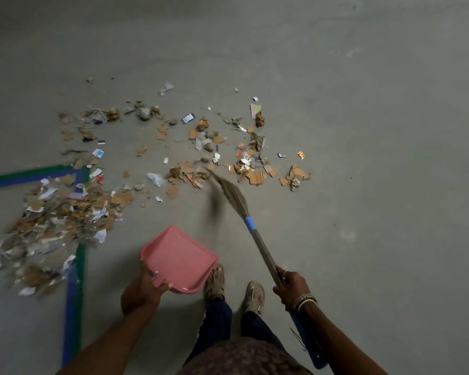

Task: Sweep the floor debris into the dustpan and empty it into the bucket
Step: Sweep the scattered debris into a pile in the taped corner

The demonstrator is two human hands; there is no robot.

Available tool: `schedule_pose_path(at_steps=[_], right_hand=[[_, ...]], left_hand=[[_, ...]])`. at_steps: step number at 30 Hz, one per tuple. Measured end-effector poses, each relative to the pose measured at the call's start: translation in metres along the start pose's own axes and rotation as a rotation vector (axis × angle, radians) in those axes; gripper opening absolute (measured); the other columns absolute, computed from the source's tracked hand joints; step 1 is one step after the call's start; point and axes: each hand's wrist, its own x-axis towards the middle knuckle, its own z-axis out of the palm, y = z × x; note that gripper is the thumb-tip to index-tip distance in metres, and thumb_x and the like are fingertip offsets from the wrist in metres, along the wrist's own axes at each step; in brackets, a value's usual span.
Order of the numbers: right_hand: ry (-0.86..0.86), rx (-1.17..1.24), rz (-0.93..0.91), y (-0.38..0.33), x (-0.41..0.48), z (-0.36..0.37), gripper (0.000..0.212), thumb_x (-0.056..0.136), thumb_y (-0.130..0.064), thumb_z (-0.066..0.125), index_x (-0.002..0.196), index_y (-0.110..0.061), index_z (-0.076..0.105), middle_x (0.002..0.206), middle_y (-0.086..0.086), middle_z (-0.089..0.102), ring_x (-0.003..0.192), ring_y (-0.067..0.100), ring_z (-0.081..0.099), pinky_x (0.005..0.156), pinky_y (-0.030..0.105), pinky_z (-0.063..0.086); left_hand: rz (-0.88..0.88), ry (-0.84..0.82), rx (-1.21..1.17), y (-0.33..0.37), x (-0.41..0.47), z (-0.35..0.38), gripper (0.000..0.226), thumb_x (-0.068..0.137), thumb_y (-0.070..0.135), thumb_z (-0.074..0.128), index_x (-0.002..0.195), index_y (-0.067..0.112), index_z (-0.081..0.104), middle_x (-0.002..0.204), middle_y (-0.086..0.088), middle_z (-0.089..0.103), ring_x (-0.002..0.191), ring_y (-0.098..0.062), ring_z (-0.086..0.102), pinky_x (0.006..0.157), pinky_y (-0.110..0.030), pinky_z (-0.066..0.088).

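Observation:
My left hand (141,290) grips the near edge of a pink dustpan (180,255), held above the floor in front of my feet. A broom (255,234) with a grey handle and blue band is in the grip of my right hand (291,289). Its bristle head (230,190) reaches forward and left, blurred, touching scattered debris (206,147) of cardboard scraps, paper and small stones. A denser debris pile (57,223) lies at the left. No bucket is in view.
Blue and green tape lines (75,301) mark a corner on the grey concrete floor under the left pile. My sandalled feet (233,288) stand just behind the dustpan. Bare floor stretches to the right and far side.

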Motion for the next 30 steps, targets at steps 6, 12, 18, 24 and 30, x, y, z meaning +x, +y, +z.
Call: schedule_pose_path(at_steps=[6,12,18,24,30], right_hand=[[0.04,0.066,0.198,0.027,-0.006,-0.013,0.054,0.074,-0.012,0.075,0.127,-0.006,0.063,0.079,0.01,0.07,0.058,0.025,0.069,0.051,0.038,0.06],[-0.088,0.024,0.18,-0.008,0.003,0.022,0.065,0.071,-0.016,0.077,0.133,-0.013,0.059,0.089,0.011,0.07,0.058,0.023,0.069,0.045,0.033,0.057],[-0.228,-0.089,-0.057,-0.092,0.004,0.064,0.063,0.079,-0.016,0.073,0.139,-0.024,0.055,0.083,0.002,0.069,0.052,0.009,0.062,0.044,0.019,0.05],[-0.148,-0.171,-0.168,-0.146,0.002,0.104,0.066,0.077,-0.019,0.071,0.14,-0.026,0.054,0.08,-0.004,0.066,0.065,0.013,0.066,0.061,0.021,0.055],[0.102,-0.08,-0.02,-0.183,0.01,0.142,0.061,0.073,-0.021,0.077,0.132,-0.017,0.061,0.098,0.01,0.073,0.087,0.028,0.07,0.076,0.034,0.056]], left_hand=[[-0.092,0.0,-0.041,-0.007,-0.029,0.011,0.11,0.067,0.067,0.078,0.154,0.039,0.016,0.117,-0.002,0.07,0.101,-0.033,0.067,0.078,-0.035,0.052],[-0.154,-0.005,-0.012,-0.026,-0.035,0.01,0.108,0.068,0.068,0.075,0.154,0.036,0.018,0.109,-0.009,0.07,0.097,-0.033,0.068,0.074,-0.034,0.05],[-0.201,-0.001,0.005,-0.068,-0.02,-0.006,0.107,0.073,0.069,0.069,0.156,0.036,0.012,0.106,-0.009,0.069,0.096,-0.032,0.067,0.073,-0.034,0.05],[-0.222,-0.009,-0.011,-0.12,0.015,-0.033,0.108,0.071,0.074,0.067,0.155,0.04,0.008,0.105,-0.007,0.068,0.094,-0.032,0.067,0.069,-0.032,0.048],[-0.206,-0.014,-0.051,-0.171,0.056,-0.058,0.11,0.072,0.075,0.066,0.156,0.038,0.005,0.108,-0.006,0.067,0.095,-0.031,0.066,0.069,-0.032,0.048]])
